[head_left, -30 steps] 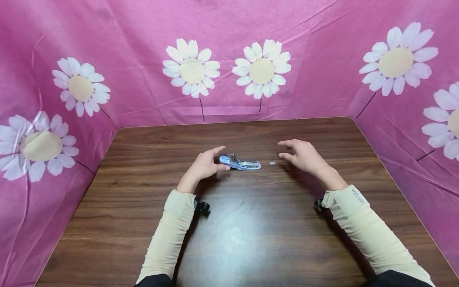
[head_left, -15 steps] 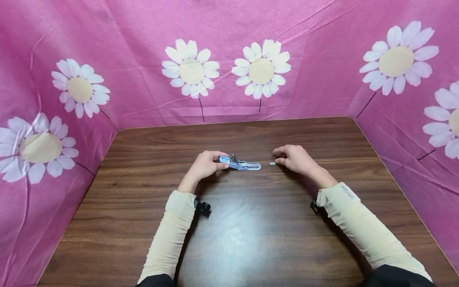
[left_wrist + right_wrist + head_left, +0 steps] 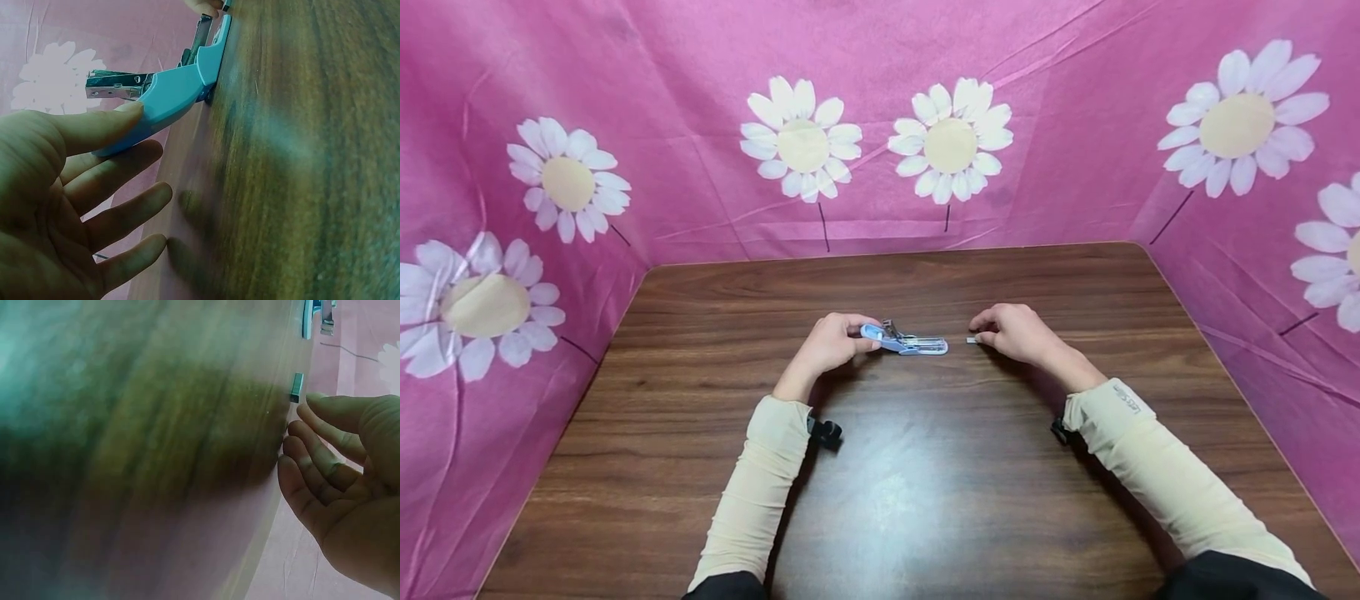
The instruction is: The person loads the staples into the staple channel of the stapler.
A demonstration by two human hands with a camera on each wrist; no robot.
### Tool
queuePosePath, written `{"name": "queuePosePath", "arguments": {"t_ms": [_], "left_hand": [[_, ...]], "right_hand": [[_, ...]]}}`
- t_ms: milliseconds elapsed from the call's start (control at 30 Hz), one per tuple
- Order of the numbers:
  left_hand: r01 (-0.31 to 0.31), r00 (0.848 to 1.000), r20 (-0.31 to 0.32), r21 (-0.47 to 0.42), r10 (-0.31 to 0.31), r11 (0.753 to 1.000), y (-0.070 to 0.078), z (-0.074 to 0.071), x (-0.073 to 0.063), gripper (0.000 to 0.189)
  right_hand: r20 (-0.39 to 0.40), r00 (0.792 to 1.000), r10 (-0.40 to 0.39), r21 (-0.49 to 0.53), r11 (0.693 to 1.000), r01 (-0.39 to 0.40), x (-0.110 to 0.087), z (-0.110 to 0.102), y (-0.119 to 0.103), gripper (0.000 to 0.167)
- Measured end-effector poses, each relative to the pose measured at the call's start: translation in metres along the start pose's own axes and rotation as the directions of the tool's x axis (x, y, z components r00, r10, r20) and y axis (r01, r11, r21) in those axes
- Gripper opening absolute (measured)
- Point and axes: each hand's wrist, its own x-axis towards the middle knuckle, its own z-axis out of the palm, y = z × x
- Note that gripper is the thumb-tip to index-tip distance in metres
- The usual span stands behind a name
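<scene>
A light blue stapler (image 3: 923, 346) lies on the wooden table, its top folded back and metal parts raised. My left hand (image 3: 827, 343) pinches its left end between thumb and fingers. In the left wrist view, the stapler (image 3: 178, 94) slants up from the tabletop, and the remaining fingers are spread below it. Right of the stapler is a small grey strip of staples (image 3: 972, 340), partly behind my right thumb in the head view. My right hand (image 3: 1018, 333) is beside it with bent fingers. In the right wrist view, the strip (image 3: 297, 387) shows just past the thumb tip, seemingly apart from it.
The brown wooden table (image 3: 880, 467) has a bright glare patch near its middle. A pink cloth (image 3: 880, 50) with printed white daisies encloses its back and sides. Each wrist wears a black camera strap.
My right hand came down and leftward to the staple strip, its fingers drawing closer together. My left fingers closed onto the stapler's end. The stapler has hardly shifted.
</scene>
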Motion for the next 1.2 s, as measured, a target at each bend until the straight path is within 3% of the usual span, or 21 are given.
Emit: {"name": "queuePosePath", "arguments": {"t_ms": [767,1200], "left_hand": [[0.002,1.000,0.005,0.018,-0.002,1.000,0.002,0.001,0.001,0.028],[0.002,1.000,-0.002,0.040,-0.002,0.999,0.004,0.002,0.000,0.028]], "right_hand": [[-0.018,1.000,-0.024,-0.039,0.999,0.023,-0.001,0.001,0.002,0.006],[-0.135,0.991,0.018,0.099,0.995,-0.005,-0.006,-0.010,0.002,0.006]]}}
